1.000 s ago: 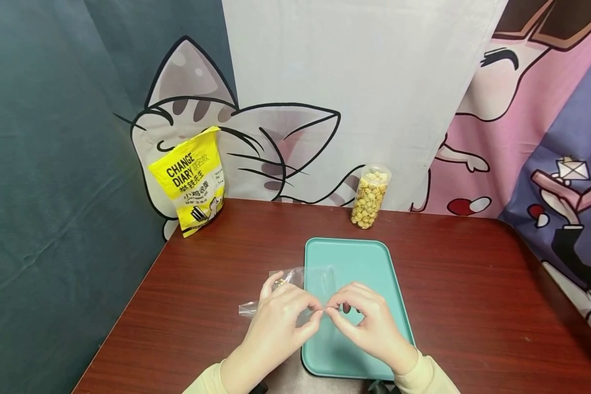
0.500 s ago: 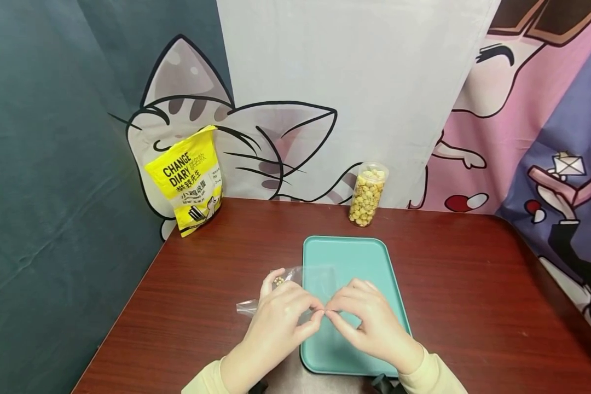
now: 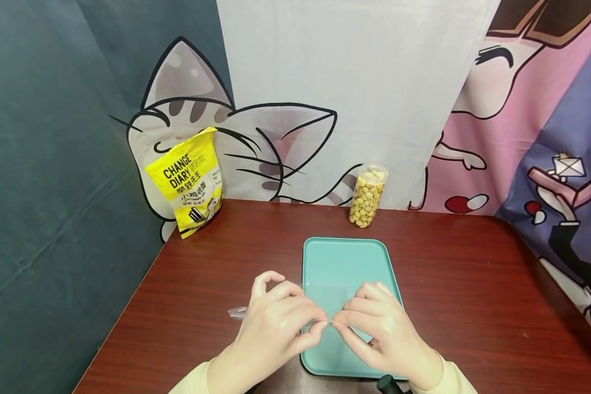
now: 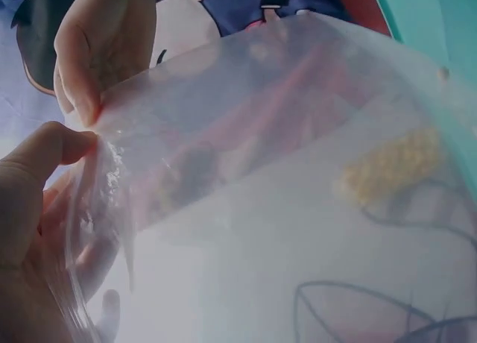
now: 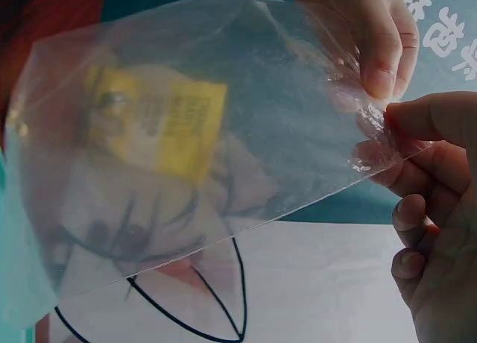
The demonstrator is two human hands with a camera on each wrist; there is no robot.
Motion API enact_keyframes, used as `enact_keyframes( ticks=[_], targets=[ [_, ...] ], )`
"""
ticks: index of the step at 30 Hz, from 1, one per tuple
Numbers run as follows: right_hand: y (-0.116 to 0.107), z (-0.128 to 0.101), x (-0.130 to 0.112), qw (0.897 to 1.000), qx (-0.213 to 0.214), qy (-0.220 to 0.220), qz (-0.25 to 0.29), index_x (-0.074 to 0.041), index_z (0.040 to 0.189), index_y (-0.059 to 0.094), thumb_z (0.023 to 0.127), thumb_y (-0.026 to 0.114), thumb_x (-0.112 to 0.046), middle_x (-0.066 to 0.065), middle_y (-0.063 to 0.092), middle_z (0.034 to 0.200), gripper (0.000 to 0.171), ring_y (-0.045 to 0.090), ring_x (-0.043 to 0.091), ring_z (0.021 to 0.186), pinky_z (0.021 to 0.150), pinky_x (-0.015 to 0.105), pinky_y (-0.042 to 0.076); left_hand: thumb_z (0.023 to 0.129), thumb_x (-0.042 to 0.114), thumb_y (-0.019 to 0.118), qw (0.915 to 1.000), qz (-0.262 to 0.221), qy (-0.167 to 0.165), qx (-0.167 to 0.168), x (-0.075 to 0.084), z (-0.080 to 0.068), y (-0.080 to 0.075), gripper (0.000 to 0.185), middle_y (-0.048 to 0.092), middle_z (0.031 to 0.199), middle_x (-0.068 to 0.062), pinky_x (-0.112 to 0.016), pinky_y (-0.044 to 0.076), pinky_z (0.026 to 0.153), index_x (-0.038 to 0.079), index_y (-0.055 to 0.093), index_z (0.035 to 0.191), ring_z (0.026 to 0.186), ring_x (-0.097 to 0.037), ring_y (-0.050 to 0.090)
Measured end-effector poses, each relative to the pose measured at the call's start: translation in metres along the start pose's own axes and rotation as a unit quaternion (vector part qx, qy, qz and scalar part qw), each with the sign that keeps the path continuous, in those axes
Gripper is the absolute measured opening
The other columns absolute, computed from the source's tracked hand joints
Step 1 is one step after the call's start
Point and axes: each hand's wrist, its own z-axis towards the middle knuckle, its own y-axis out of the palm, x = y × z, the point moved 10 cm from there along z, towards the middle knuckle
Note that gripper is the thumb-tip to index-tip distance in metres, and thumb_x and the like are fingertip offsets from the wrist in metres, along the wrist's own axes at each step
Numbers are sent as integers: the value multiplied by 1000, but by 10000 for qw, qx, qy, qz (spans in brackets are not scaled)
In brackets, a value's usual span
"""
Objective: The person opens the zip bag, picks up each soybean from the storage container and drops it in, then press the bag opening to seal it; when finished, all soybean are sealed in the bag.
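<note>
A clear plastic bag (image 4: 246,164) hangs from both hands over the tray. My left hand (image 3: 276,331) pinches its top edge between thumb and forefinger. Close beside it, my right hand (image 3: 386,334) pinches the same edge, fingertips almost meeting the left ones. In the right wrist view, the film of the bag (image 5: 283,127) is crumpled right at the fingertips and smooth farther down. From the head, most of the bag is hidden behind the hands; a corner sticks out left of the left hand. The teal tray (image 3: 320,257) lies flat beneath.
A yellow snack pouch (image 3: 192,180) stands at the table's back left. At the back right of centre stands a clear tub of popcorn (image 3: 366,200). A printed cloth (image 3: 354,82) hangs behind the dark red table (image 3: 473,295). Something black (image 3: 389,384) shows at the bottom edge.
Both hands have come slightly nearer the person, and the right has shifted a little to the right. A small gap now shows between the two pinches. Less of the bag shows beyond the hands.
</note>
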Motion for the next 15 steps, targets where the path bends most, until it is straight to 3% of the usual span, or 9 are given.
enact_keyframes(
  ticks=[5,15],
  targets=[
    [-6,5,-6,9998,0,-201,6,-14,75,64,93,54,-14,-9,55,70,21,41,9,68,67,19,26,81,15,54,9992,-195,240,253,2,3,-8,16,61,68,19,-40,34,78,24,63,71,71,-6,53],
    [-14,10,-13,9982,19,-484,353,-9,74,62,93,52,-8,-5,54,71,21,42,9,64,63,15,32,88,21,54,9970,-540,473,272,-4,1,-17,20,61,68,19,-37,31,76,23,66,71,72,-8,53]
  ],
)
